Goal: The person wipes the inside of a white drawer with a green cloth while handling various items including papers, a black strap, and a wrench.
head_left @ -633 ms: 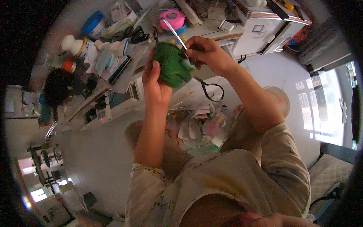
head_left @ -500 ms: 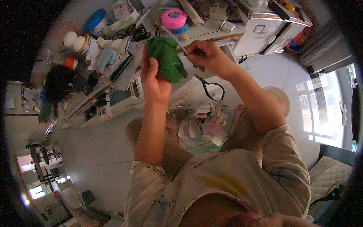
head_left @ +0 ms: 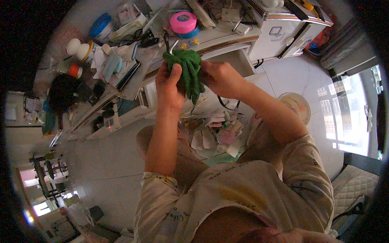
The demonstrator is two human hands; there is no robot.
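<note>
My left hand (head_left: 169, 83) is closed round a bunched green cloth (head_left: 189, 67), thumb pressed on its near side. Folds of the cloth hang down past the palm. Out of its top pokes a thin, bent silver rod (head_left: 173, 47), with a dark narrow tip beside it. My right hand (head_left: 221, 77) is closed against the cloth's right side; its fingertips are partly hidden there. Below that hand a thin dark loop (head_left: 229, 103) hangs. It seems to belong with the rod, but the cloth and fingers cover the join.
On the cluttered desk beyond stand a round pink container (head_left: 183, 22), a blue-lidded tub (head_left: 101, 26) and several papers. An open drawer (head_left: 231, 60) lies behind my right hand. Paper scraps (head_left: 219, 131) fill a bin between my knees. A white cabinet (head_left: 279, 36) stands at right.
My right hand has moved left, up against the cloth. The rod, earlier slanting bare between the hands, is now mostly covered by the cloth, which is more bunched.
</note>
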